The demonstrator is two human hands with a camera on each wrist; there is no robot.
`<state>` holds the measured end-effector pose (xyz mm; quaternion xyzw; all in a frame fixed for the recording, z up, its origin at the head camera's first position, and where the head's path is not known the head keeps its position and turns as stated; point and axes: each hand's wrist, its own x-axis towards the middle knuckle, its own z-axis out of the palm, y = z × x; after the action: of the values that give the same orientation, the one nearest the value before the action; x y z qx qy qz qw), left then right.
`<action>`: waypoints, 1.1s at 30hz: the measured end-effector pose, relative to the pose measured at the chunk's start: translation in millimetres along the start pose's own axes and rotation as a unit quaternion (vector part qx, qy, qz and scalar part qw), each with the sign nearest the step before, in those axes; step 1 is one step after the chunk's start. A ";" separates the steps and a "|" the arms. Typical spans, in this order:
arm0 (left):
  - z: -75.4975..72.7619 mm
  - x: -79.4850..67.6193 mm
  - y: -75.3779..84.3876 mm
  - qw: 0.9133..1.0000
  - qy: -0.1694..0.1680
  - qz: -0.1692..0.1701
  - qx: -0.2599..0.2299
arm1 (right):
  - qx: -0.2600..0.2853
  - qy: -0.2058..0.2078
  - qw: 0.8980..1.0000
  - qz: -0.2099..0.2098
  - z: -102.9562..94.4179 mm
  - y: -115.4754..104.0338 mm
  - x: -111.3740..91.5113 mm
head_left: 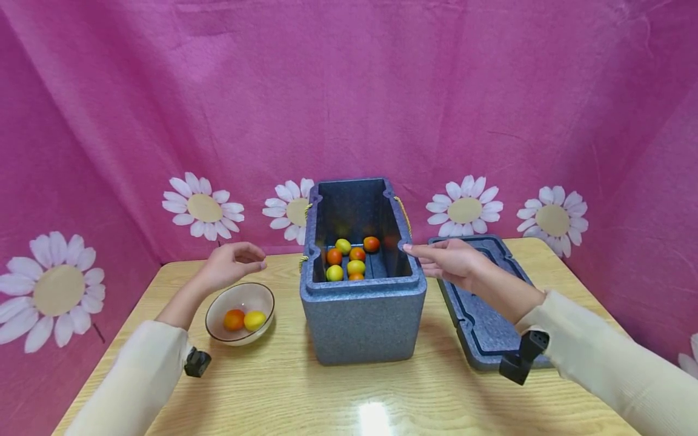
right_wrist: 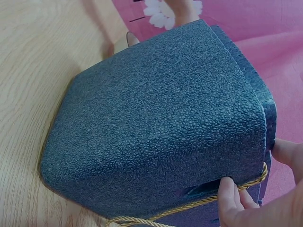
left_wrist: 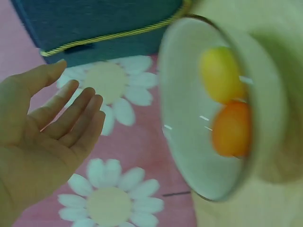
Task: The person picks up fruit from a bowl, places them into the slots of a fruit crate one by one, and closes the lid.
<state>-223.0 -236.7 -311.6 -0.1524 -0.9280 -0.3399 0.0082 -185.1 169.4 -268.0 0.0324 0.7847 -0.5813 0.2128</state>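
A grey speckled foam box stands uncovered at the middle of the table, holding several small yellow fruits and orange-red fruits. My right hand grips its right side, thumb at the rim. In the right wrist view the fingers are at a slot beside the yellow rope handle. Just beyond a white bowl with a dark rim, my left hand hovers with nothing in it, fingers loosely bent. The bowl contains one orange-red fruit and one yellow fruit.
The box's grey lid lies flat on the right of the wooden table, beneath my right forearm. A pink cloth with white flowers hangs behind the table and along both sides.
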 end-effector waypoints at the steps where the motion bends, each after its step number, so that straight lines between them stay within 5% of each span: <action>1: 2.1 -2.4 -4.7 1.000 -0.006 -0.001 0.003 | 0.001 0.000 1.000 0.001 0.1 0.4 0.3; 8: 13.0 -17.1 -29.2 0.999 -0.040 0.000 0.006 | 0.007 -0.001 1.000 0.000 0.1 2.9 0.4; 18: 18.0 -37.0 -42.9 0.997 -0.067 -0.002 0.043 | 0.013 0.000 1.000 -0.004 1.6 2.6 0.1; 33: 22.0 -41.0 -58.8 0.986 -0.078 0.045 0.137 | 0.018 0.003 1.000 -0.005 2.1 0.4 0.8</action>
<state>-198.9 -276.7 -370.3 -0.2178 -0.9558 -0.1956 -0.0279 -185.1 167.5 -269.1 0.0340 0.7746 -0.5968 0.2065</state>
